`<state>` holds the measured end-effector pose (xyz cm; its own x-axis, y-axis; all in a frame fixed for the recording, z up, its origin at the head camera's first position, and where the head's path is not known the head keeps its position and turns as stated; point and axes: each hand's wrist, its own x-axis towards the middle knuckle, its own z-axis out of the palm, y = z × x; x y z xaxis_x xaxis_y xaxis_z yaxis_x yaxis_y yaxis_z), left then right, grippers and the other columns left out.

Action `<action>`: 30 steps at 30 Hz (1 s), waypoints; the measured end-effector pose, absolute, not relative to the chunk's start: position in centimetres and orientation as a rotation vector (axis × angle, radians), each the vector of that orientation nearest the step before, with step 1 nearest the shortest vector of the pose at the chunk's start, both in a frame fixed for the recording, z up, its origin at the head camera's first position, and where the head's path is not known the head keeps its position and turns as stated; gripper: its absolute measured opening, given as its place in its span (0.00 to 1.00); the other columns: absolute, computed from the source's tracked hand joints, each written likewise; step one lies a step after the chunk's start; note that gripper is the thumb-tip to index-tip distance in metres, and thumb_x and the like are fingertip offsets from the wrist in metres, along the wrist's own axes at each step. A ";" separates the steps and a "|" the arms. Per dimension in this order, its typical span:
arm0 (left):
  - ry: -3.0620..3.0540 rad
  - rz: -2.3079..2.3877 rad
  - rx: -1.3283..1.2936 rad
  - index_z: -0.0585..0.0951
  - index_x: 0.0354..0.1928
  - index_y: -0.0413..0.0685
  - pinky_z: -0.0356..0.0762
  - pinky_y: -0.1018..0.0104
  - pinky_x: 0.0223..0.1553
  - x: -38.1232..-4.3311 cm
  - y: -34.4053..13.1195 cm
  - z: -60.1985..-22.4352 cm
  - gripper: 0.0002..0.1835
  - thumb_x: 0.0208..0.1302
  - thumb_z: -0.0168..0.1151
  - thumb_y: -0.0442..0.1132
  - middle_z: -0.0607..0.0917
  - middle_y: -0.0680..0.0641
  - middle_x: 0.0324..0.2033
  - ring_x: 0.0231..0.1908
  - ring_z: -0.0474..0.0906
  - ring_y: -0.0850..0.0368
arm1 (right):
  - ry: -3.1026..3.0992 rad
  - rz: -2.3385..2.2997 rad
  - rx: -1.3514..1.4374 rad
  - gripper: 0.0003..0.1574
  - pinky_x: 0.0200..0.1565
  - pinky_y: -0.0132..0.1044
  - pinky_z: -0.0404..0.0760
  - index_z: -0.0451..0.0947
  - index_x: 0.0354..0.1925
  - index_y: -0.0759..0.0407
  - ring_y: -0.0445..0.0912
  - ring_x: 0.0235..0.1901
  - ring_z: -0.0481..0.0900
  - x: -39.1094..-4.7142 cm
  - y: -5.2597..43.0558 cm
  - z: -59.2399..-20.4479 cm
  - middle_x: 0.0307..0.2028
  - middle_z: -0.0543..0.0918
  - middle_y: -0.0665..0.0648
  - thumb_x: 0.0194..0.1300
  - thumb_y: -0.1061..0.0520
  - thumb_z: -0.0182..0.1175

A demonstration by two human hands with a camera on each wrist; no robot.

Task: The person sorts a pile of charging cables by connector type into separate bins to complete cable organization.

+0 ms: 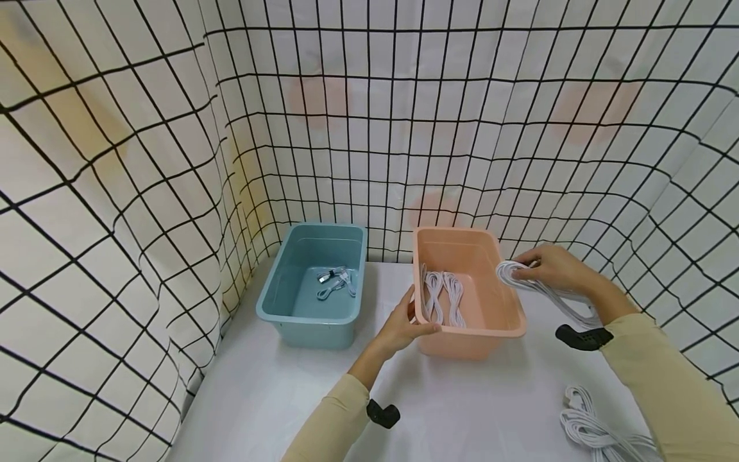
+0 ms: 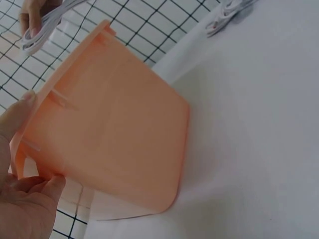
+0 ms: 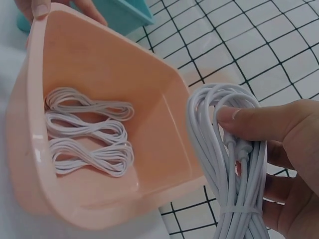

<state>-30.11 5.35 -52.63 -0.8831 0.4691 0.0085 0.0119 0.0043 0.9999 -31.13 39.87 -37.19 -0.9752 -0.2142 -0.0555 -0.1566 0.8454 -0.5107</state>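
My right hand (image 1: 553, 268) pinches a coiled white cable (image 3: 229, 164), held beside the right rim of the orange bin (image 1: 470, 346) and above the table. A tie binds the coil around its middle. With the thumb over the rim and fingers against the outer wall, my left hand (image 1: 398, 328) grips the bin's near left corner. Inside the orange bin lie 3 bundled white cables (image 3: 92, 134), side by side along one wall. Another white cable bundle (image 1: 594, 427) rests on the table below my right forearm.
To the left stands a blue bin (image 1: 314, 324) with small cables (image 1: 337, 282) at its bottom, some with dark plugs. Black wire mesh (image 1: 369, 119) over white sheeting encloses the back and both sides. White cloth covers the table (image 1: 260, 398).
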 end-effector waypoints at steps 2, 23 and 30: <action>1.958 1.945 0.495 0.46 0.84 0.53 0.71 0.60 0.66 -30.1 5.3 -52.7 0.61 0.59 0.80 0.38 0.64 0.49 0.76 0.71 0.67 0.52 | 2.924 -0.772 -0.290 0.32 0.33 0.42 0.83 0.84 0.56 0.69 0.50 0.36 0.83 -31.7 39.5 -37.2 0.45 0.87 0.61 0.67 0.45 0.72; 1.945 1.955 0.488 0.47 0.84 0.55 0.71 0.61 0.66 -30.2 5.2 -53.0 0.61 0.59 0.80 0.38 0.63 0.47 0.77 0.71 0.67 0.53 | 3.017 -0.894 -0.032 0.41 0.46 0.55 0.83 0.76 0.65 0.72 0.63 0.50 0.80 -37.0 35.3 -37.4 0.57 0.80 0.74 0.74 0.39 0.63; 1.960 1.944 0.480 0.48 0.84 0.56 0.71 0.62 0.65 -30.3 5.3 -52.7 0.60 0.59 0.80 0.38 0.64 0.51 0.76 0.70 0.67 0.55 | 3.067 -0.975 0.073 0.39 0.33 0.42 0.83 0.76 0.62 0.75 0.56 0.39 0.84 -38.2 34.4 -37.5 0.53 0.81 0.75 0.73 0.42 0.65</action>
